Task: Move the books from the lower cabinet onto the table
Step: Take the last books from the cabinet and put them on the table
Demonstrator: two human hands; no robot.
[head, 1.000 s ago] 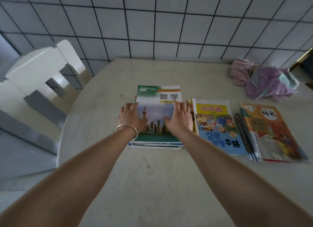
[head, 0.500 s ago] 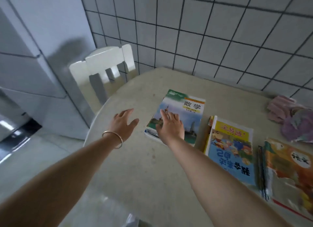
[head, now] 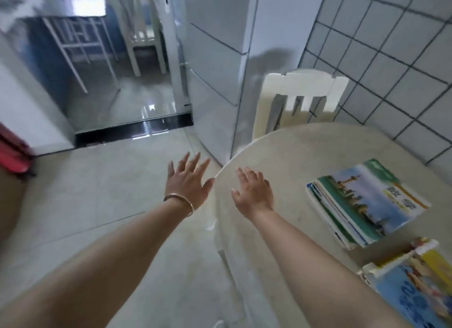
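Both hands have come off the green book stack (head: 367, 203) since half a second ago, and the view has swung left toward the doorway (head: 117, 83). That stack is lying on the table (head: 293, 151) at the right, well apart from the hands, with a blue-and-yellow book (head: 413, 286) sitting just near of it at the frame's lower right corner. The round, pale table is standing against a grey-tiled wall (head: 391, 58), with a white chair (head: 300, 97) at its far edge and a tall white fridge (head: 215, 70) left of the chair. Glossy tiled floor (head: 85, 193) is spreading left to a dark threshold, and a red object (head: 12, 154) is showing at the far left. The left hand (head: 189, 183), wearing a bangle (head: 179, 201), is reaching out over the floor, fingers spread and empty. The right hand (head: 253, 190) is hovering above the table's left edge, palm down, fingers apart, holding nothing.
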